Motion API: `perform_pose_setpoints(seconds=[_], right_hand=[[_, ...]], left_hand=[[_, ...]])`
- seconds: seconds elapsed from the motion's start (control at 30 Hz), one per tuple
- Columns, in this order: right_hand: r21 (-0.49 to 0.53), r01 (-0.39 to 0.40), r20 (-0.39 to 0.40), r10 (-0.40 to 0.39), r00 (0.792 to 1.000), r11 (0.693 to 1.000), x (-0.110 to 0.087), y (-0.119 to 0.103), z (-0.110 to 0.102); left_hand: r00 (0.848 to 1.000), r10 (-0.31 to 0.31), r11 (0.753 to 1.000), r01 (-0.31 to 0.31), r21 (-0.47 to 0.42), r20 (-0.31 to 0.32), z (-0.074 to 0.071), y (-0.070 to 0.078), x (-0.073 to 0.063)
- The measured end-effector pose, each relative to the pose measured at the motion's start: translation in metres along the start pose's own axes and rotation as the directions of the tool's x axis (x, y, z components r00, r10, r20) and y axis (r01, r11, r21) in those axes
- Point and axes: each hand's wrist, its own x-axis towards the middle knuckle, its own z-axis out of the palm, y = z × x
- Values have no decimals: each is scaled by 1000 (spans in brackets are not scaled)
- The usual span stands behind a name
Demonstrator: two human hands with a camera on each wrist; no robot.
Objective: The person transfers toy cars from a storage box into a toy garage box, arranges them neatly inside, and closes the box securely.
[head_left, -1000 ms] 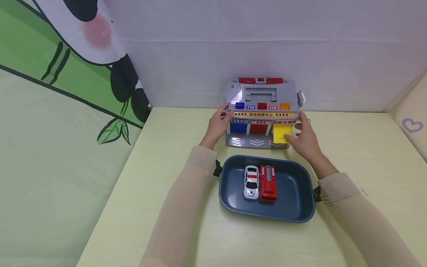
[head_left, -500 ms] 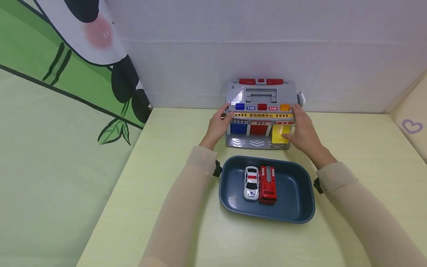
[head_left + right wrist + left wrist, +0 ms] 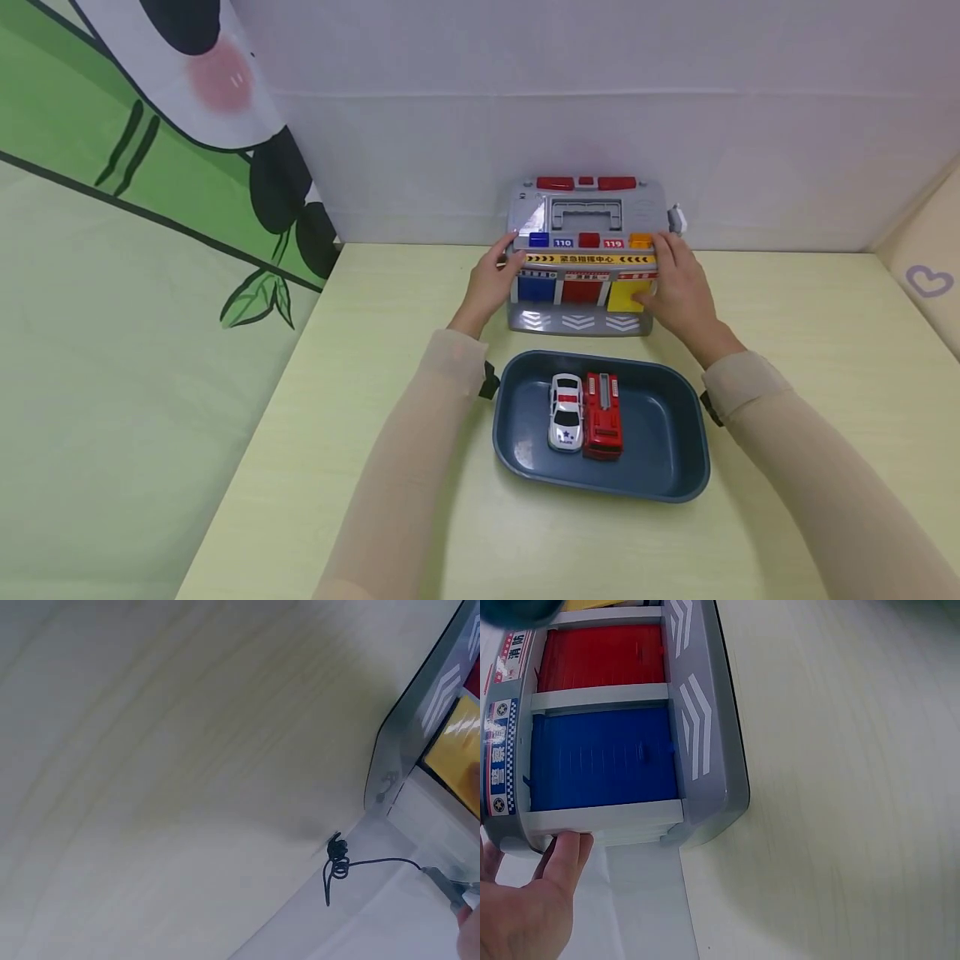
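A grey toy garage (image 3: 577, 322) stands against the back wall, with blue (image 3: 536, 288), red (image 3: 581, 291) and yellow (image 3: 624, 297) doors along its front. My left hand (image 3: 488, 287) holds its left side; in the left wrist view, the fingers (image 3: 568, 859) lie against the white side wall near the blue door. My right hand (image 3: 684, 292) is at the right front corner, fingers over the roof edge by the orange light (image 3: 641, 240) and thumb (image 3: 643, 299) against the yellow door. The right wrist view catches that door (image 3: 459, 742) only partly, at its edge.
In front of the garage sits a dark blue tray (image 3: 660, 487) with a white police car (image 3: 566, 412) and a red fire truck (image 3: 602, 417) side by side. A black coiled cord (image 3: 339, 859) hangs beside the garage. The pale table (image 3: 360, 400) meets the wall behind.
The yellow door has swung inward from its tilted-out position. My right hand has moved left, its fingers going from the garage's side onto the roof edge. The left hand stays put.
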Motion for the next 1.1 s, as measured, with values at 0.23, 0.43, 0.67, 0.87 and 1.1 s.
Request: perform_pose_setpoints(seconds=[0.23, 0.43, 0.67, 0.87, 1.1], right_hand=[[-17, 2, -28, -2, 1000, 1000, 5, 2, 3], [-34, 24, -66, -26, 998, 999, 8, 4, 8], [-50, 41, -106, -46, 993, 998, 2, 7, 12], [-64, 64, -133, -72, 988, 996, -1, 8, 16], [-77, 91, -162, -102, 982, 993, 1, 9, 14]], left_hand=[[1000, 2, 1000, -2, 17, -1, -1, 0, 2], [1000, 17, 1000, -17, 8, 0, -2, -2, 1], [1000, 16, 1000, -16, 4, 4, 1, -4, -2], [1000, 24, 1000, -24, 9, 9, 1, -6, -3], [999, 43, 999, -43, 17, 0, 1, -4, 0]])
